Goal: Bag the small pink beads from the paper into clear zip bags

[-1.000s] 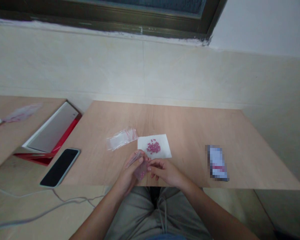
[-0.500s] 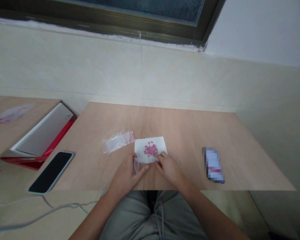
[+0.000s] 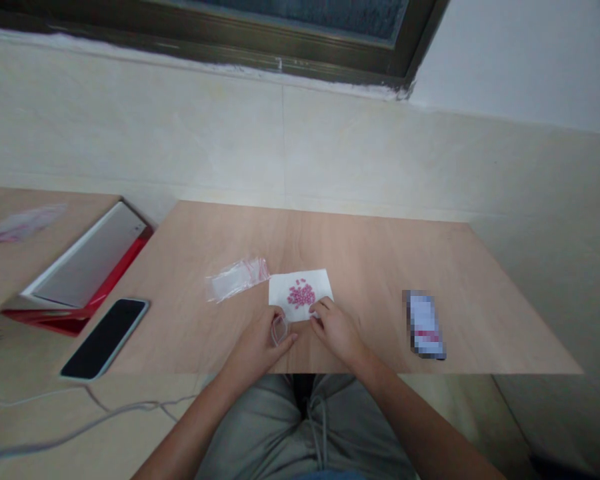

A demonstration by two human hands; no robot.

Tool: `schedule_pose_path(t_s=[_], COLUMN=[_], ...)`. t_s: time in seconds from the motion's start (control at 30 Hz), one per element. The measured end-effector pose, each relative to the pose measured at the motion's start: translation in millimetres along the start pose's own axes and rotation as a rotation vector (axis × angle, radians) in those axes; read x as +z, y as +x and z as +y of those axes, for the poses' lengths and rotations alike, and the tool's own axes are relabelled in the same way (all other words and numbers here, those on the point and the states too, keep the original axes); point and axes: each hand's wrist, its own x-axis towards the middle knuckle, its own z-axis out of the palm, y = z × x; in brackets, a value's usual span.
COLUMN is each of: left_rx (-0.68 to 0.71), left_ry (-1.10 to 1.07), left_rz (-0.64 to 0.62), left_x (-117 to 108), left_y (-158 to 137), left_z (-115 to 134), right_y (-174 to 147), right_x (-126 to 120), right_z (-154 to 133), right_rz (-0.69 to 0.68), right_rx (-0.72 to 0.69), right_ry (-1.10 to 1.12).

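A white sheet of paper [image 3: 279, 288] lies on the table, with a loose heap of small pink bead-like pieces [image 3: 301, 293] on it. My left hand [image 3: 258, 341] is curled at the paper's near left corner. Between its fingers and thumb sits a small clear plastic bag [image 3: 279, 329], its mouth bowed into a loop. My right hand [image 3: 338, 335] rests at the paper's near right side, fingertips drawn together beside the pink pieces. Whatever is in that pinch is too small to make out. Left of the paper lie clear zip bags [image 3: 240, 279] with pink edges.
A dark-screened phone [image 3: 105, 340] lies at the table's left edge; a blurred-out phone-like object [image 3: 426, 325] is on the right. Another wooden surface [image 3: 87, 210] at far left carries a plastic bag [image 3: 25, 223]. Cables [image 3: 105, 417] run below. A tiled wall [image 3: 205, 133] stands behind.
The bag in my left hand has turned and its mouth now shows as a rounded loop. My right fingertips have drawn slightly back from the pink pieces towards the paper's near edge.
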Motion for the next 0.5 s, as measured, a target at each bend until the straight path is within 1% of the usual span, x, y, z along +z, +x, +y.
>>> schedule_pose_path(t_s=[0.2, 0.5], left_rx=[-0.013, -0.057], left_ry=[-0.108, -0.298], left_rz=[0.019, -0.007], left_x=[1.2, -1.4], left_y=[3.9, 8.6], left_z=[-6.2, -14.3], right_y=[-0.1, -2.1], right_x=[4.9, -3.3], right_z=[3.3, 3.5], right_rz=[-0.033, -0.023], right_rx=[-0.06, -0.087], right_ry=[-0.016, -0.027])
